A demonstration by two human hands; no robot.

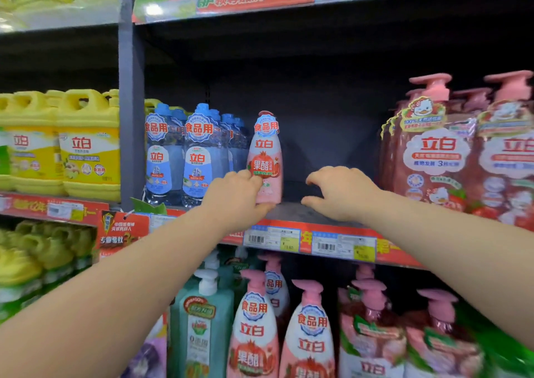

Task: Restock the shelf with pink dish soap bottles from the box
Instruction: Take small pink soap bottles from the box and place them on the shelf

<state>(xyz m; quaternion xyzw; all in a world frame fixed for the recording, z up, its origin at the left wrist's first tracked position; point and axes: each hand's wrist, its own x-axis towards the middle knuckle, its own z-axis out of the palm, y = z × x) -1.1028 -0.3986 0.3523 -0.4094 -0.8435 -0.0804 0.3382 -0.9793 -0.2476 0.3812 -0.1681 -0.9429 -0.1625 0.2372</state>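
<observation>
While the pink bottle [265,152] stands upright at the front of the shelf [291,211], close against the blue bottles [196,158] on its left, it reads as the start of a new row. Its label faces out, presumably so shoppers can read it. The left hand [237,192] grips it low down, fingers curled across the lower label and thumb down by the base. That is prob. so the foot can be nudged or squared up w/o tipping the tall neck. The right hand [341,192] hovers palm-down over the bare board just beside the bottle, fingers loosely bent, w/ nothing in them. Whether the thumb tip touches the board can't be told. Its spot suggests it is marking or readying the next slot, or is set to steady the bottle from the other side. Between the pink bottle and the red pump bottles [433,158] at the right lies a wide dark gap, so the job looks barely begun, w/ only one pink bottle visible on this level. The price tags [271,237] on the rail sit right under that gap, which fits it being the product's place. The box is not in view, so how much stock is left can't be judged.
</observation>
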